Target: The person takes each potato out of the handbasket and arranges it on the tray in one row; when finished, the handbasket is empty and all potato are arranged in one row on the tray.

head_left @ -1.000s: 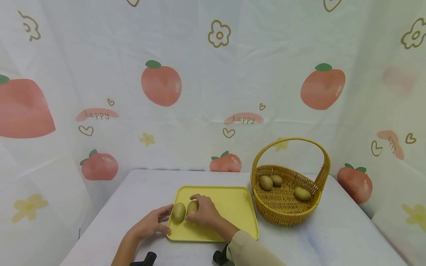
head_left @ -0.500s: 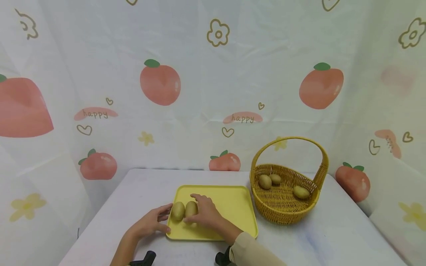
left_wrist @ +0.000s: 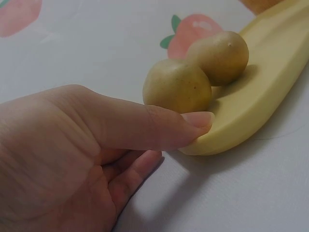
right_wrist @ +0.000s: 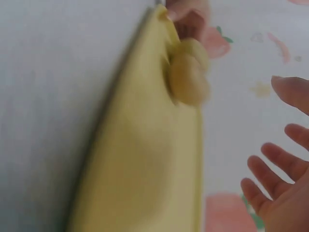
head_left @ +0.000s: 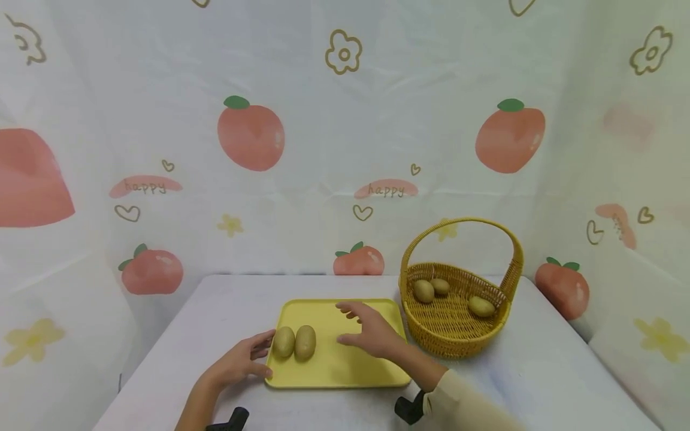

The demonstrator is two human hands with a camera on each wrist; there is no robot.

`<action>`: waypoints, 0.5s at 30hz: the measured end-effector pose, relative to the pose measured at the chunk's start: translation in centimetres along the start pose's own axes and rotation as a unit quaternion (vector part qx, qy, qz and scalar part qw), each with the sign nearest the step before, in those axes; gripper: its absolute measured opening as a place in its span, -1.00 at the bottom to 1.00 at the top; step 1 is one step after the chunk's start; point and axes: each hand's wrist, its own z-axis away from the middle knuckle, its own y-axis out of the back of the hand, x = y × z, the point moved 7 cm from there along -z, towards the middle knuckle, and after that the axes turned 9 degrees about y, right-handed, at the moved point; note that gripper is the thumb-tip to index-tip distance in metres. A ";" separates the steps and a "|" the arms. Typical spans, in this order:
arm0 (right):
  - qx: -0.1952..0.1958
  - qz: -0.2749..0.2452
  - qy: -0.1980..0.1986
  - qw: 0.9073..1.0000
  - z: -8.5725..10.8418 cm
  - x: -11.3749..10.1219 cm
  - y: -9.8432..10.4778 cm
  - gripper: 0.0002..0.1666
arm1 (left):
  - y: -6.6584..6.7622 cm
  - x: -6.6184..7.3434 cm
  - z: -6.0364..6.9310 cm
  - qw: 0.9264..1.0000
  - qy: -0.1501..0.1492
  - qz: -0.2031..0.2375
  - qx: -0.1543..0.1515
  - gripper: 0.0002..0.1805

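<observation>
Now | right grip [head_left: 372,335] off potato [head_left: 305,343], spread apart | left grip [head_left: 239,362] still at tray [head_left: 336,377], apart

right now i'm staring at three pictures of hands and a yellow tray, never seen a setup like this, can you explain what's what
There's no machine here: a person is working with two bare hands. The widest picture comes from a camera worn on the head, looking forward and down; the two close ones come from a camera on each wrist. On the white table lie the yellow tray, with two potato-like ovals side by side near its left edge, and a woven basket with three more inside. The left hand is at the tray's left edge, though whether it grips the rim is hard to tell. The right hand hovers over the tray, holding nothing.
</observation>
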 end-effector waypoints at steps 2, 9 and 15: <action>0.012 0.004 0.011 1.000 0.3 -0.2 1.8 -0.37 | 0.0 -0.1 0.0 1.000 -0.002 0.002 0.000 0.05; 0.064 0.009 -0.024 0.998 2.1 0.3 7.8 -0.66 | 0.0 -0.1 0.0 1.000 -0.006 0.004 -0.004 0.05; 0.087 0.019 -0.072 0.993 3.6 2.1 12.9 -0.70 | 0.0 -0.1 0.0 1.000 0.004 0.008 -0.005 0.05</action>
